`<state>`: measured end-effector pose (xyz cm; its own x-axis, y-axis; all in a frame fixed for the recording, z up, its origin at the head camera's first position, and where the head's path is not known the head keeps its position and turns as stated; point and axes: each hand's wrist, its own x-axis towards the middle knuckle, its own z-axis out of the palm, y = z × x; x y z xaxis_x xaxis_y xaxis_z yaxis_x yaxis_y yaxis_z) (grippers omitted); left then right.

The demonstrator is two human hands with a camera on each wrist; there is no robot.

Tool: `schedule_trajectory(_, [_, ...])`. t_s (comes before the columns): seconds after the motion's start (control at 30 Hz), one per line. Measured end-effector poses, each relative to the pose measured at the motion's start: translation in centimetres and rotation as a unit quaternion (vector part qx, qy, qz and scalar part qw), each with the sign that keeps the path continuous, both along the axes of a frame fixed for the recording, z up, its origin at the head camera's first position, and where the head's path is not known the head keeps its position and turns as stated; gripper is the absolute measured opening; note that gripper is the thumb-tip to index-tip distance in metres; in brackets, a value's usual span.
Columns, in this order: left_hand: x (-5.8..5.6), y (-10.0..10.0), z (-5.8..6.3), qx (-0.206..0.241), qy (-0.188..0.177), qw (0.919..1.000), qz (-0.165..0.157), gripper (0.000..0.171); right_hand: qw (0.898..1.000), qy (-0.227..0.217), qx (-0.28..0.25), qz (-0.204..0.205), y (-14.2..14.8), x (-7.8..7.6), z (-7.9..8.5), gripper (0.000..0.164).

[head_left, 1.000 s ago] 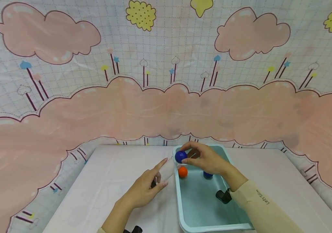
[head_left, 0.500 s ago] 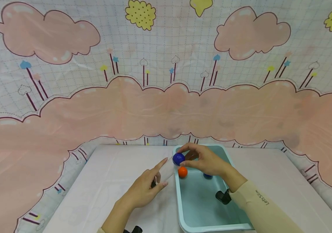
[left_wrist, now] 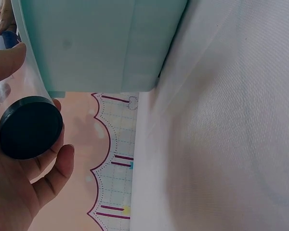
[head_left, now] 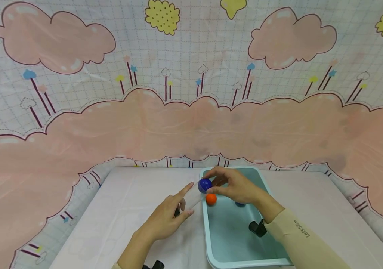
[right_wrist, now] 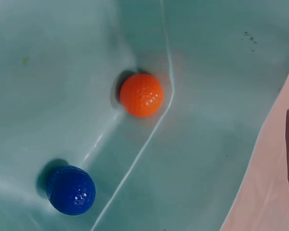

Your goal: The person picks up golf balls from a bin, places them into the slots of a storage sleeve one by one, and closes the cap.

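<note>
Over left rim of pale-blue tray [head_left: 207, 239], toward far end: blue ball [head_left: 204, 185] pinched between thumb and fingers of right hand [head_left: 234, 183], at far end of clear tube [head_left: 192, 195]; whether ball sits partly inside, cannot tell. Left hand [head_left: 165, 219] grips tube; black cap [left_wrist: 32, 128] at near end. Within tray: orange ball [right_wrist: 141, 95], second blue ball [right_wrist: 71, 190], well apart.

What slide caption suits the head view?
Right hand pinches a glossy blue ball at the end of a clear cylindrical tube held by the left hand.
</note>
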<state>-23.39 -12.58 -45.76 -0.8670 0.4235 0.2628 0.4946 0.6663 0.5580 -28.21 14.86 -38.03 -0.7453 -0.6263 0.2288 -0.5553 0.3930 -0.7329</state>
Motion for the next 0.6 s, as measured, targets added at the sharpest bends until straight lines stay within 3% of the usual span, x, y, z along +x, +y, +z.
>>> schedule_trajectory(0.6, [-0.08,0.05,0.03,-0.001,-0.007,1.0,0.003,0.07,1.0,0.009,0.007,0.01,0.11,-0.23,0.01,0.038])
